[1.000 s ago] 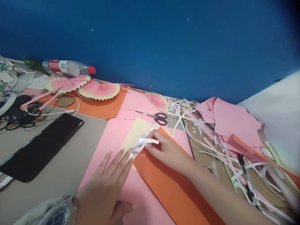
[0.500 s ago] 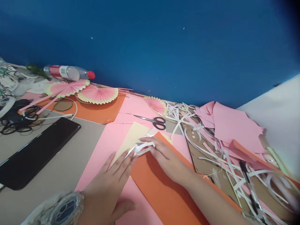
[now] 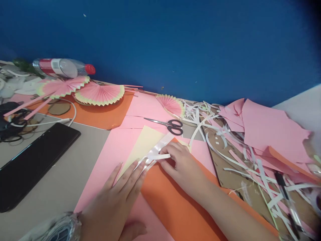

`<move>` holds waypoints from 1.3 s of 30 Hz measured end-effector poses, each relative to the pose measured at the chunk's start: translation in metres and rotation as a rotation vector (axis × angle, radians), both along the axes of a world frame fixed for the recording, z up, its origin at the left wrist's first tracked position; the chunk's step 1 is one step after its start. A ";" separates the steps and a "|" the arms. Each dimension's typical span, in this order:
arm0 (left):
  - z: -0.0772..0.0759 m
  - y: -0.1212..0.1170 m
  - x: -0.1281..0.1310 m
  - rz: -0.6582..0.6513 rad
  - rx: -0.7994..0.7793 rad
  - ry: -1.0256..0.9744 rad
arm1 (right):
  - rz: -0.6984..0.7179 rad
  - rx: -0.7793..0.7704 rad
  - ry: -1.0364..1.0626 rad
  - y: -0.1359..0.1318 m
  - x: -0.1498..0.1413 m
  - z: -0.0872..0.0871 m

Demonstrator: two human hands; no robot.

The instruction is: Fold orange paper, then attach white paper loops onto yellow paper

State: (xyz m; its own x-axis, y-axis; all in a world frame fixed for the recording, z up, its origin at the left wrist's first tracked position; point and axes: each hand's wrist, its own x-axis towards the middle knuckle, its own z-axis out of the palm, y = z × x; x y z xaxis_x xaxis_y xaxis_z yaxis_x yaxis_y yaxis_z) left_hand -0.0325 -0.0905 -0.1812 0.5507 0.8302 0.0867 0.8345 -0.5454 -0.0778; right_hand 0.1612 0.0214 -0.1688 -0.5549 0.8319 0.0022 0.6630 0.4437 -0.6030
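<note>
Fingers spread, my left hand (image 3: 120,189) lies flat across the edges of a pale yellow sheet (image 3: 141,144) and an orange sheet (image 3: 180,204). A shiny band of tape (image 3: 162,144) runs along where these sheets meet. Between the thumb and fingers of my right hand (image 3: 187,164) is the end of a narrow white backing strip (image 3: 158,156), lifted and curling above the tape. Its other end goes toward my left fingertips. Under everything lies a large pink sheet (image 3: 97,170).
Black-handled scissors (image 3: 173,126) lie just beyond the sheets. At the right, white strip scraps (image 3: 234,159), pink paper pieces (image 3: 271,125) and a pen (image 3: 287,194) cover brown cardboard. Folded fans (image 3: 101,94), a bottle (image 3: 64,68) and a black phone (image 3: 40,164) lie left.
My right hand has drawn its fingers in to a pinch on the strip, and more shiny tape shows. My left hand stays flat. The view has shifted slightly.
</note>
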 end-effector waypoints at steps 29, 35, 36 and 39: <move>-0.005 0.008 -0.001 -0.058 0.024 -0.039 | 0.039 0.033 -0.092 0.002 -0.002 -0.009; -0.005 0.007 -0.003 -0.046 -0.002 -0.029 | 0.028 0.067 -0.105 0.001 -0.003 -0.010; -0.005 0.006 -0.002 -0.044 -0.002 -0.039 | 0.028 0.077 -0.105 0.001 -0.003 -0.011; -0.005 0.005 -0.001 -0.027 -0.023 -0.058 | 0.031 0.106 -0.114 0.001 -0.003 -0.012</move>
State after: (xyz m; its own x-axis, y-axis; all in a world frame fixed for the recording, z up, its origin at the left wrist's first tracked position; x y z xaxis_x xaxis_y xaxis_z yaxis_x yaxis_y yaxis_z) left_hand -0.0338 -0.0858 -0.1858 0.5677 0.8171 0.1003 0.8221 -0.5691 -0.0169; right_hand 0.1582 0.0221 -0.1808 -0.5820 0.8128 0.0243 0.7096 0.5223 -0.4729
